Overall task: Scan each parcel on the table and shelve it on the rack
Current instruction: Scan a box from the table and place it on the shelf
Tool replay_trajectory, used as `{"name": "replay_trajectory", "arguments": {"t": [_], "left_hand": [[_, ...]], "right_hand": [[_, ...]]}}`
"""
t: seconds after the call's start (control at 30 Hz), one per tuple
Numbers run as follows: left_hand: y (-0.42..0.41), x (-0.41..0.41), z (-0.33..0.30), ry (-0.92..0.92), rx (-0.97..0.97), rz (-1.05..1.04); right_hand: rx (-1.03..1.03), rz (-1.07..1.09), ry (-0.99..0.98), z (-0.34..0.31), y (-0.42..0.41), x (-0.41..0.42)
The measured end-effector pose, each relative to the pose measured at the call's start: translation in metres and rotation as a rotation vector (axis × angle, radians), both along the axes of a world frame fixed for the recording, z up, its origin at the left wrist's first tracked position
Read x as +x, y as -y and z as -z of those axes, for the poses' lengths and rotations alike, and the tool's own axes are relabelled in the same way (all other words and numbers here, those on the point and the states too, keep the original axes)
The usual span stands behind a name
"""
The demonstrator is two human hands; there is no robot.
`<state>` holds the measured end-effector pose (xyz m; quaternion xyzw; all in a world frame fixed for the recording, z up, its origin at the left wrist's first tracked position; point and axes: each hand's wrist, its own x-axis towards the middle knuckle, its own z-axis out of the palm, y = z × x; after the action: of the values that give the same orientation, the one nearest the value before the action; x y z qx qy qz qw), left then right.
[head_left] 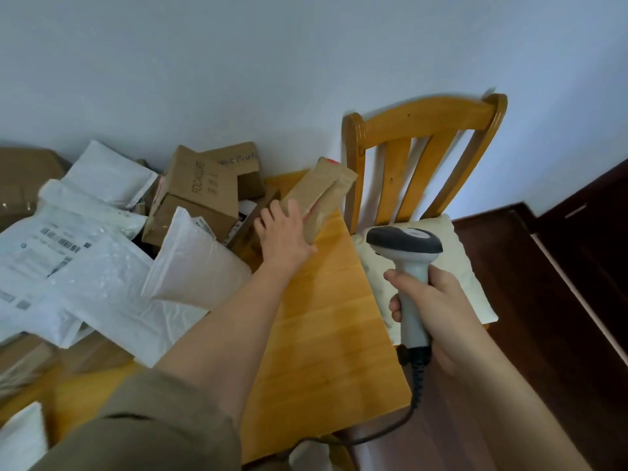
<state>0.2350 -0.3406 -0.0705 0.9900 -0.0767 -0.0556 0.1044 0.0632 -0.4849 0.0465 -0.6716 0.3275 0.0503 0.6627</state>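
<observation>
Left hand (284, 232) grips brown parcel (317, 195) at desk (326, 321) edge (tilted up); right hand (438, 314) grip wrapped round scanner (407, 266) handle

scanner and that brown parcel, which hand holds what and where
Right hand grips the scanner by its handle; left hand holds the brown parcel at its near end.

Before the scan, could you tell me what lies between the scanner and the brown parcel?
In the head view, only bare yellow wooden tabletop separates the grey handheld scanner from the brown paper parcel.
</observation>
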Motion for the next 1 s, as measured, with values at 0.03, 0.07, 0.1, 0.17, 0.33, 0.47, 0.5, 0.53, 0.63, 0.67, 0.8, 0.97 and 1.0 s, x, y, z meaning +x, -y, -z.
{"name": "replay_trajectory", "arguments": {"t": [0.03, 0.07, 0.1, 0.17, 0.33, 0.47, 0.5, 0.53, 0.63, 0.67, 0.8, 0.97, 1.0], "left_hand": [[-0.003, -0.01, 0.0, 0.006, 0.009, 0.032], [-0.007, -0.022, 0.001, 0.006, 0.016, 0.079], [-0.011, -0.036, 0.002, -0.001, 0.021, 0.133], [-0.022, -0.068, 0.003, -0.013, 0.052, 0.232], [-0.058, -0.157, 0.007, 0.038, 0.319, 0.394], [-0.11, -0.217, 0.018, 0.115, 0.426, 0.43], [-0.125, -0.228, 0.021, 0.138, 0.426, 0.428], [-0.139, -0.236, 0.024, 0.162, 0.426, 0.43], [-0.186, -0.264, 0.026, 0.179, 0.468, 0.366], [-0.201, -0.27, 0.026, 0.169, 0.468, 0.34], [-0.247, -0.293, 0.036, 0.037, 0.418, 0.305], [-0.245, -0.305, 0.025, -0.12, 0.126, -0.192], [-0.244, -0.303, 0.026, -0.125, 0.063, -0.33]], "right_hand": [[0.002, -0.004, 0.005, 0.0, 0.001, -0.002], [0.007, -0.008, 0.009, 0.0, 0.003, -0.005], [0.017, -0.009, 0.013, -0.001, 0.004, -0.008], [0.044, -0.003, 0.023, -0.005, 0.004, -0.014], [0.11, -0.05, 0.068, -0.009, -0.009, -0.026], [0.113, -0.15, 0.06, -0.012, -0.037, -0.032], [0.111, -0.174, 0.049, -0.011, -0.044, -0.033], [0.11, -0.191, 0.038, -0.011, -0.05, -0.035], [0.107, -0.294, 0.006, -0.009, -0.077, -0.043], [0.104, -0.326, -0.006, -0.009, -0.085, -0.046], [0.069, -0.385, -0.059, -0.002, -0.114, -0.057], [0.047, -0.429, -0.103, 0.007, -0.148, -0.066], [0.042, -0.442, -0.114, 0.009, -0.153, -0.068]]}}
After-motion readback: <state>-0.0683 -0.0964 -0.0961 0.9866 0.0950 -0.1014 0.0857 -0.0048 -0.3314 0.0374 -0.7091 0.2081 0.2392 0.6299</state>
